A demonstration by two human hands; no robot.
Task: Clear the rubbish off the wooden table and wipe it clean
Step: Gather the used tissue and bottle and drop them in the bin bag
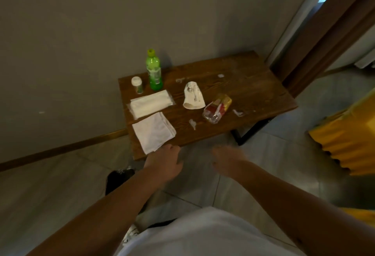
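Observation:
A small wooden table [243, 91] stands against the wall. On it lie a folded white cloth [154, 132] at the near left corner, a tissue pack [151, 103], a paper cup on its side [192, 97], a red and yellow plastic wrapper [217, 108] and small white scraps [192, 124]. A green bottle [154, 71] and a small white-capped jar [137, 84] stand at the back left. My left hand [164, 164] hovers at the near table edge just below the cloth, holding nothing. My right hand [227, 161], blurred, hangs in front of the table with relaxed fingers.
A black bin bag [118, 178] sits on the tiled floor under my left forearm. Yellow fabric [349, 134] lies at the right. A brown door frame [324, 32] rises behind the table's right end. The grey wall borders the table's far side.

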